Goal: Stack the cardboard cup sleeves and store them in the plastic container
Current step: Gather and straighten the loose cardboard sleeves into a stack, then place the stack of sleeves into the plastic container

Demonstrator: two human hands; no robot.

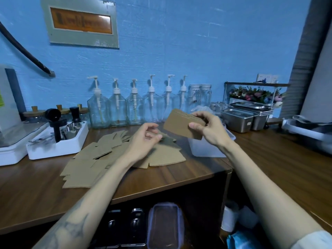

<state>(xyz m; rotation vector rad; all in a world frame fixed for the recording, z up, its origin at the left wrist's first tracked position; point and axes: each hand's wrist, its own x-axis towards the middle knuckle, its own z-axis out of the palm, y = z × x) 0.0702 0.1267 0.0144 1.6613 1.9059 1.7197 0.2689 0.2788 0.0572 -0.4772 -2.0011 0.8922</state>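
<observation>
plastic container [206, 150]: front half-hidden by right hand [208, 128] | left hand [145, 139]: motion-blurred

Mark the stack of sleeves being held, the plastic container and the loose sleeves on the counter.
stack of sleeves [179, 125], head view, on its flat brown face left of the thumb.
plastic container [203, 150], head view, on its front wall.
loose sleeves [93, 159], head view, middle of the spread pile.

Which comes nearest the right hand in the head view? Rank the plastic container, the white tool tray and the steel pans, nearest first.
From the right hand, which holds a stack of sleeves:
1. plastic container, directly beneath it.
2. steel pans, back right.
3. white tool tray, far left across the counter.
</observation>
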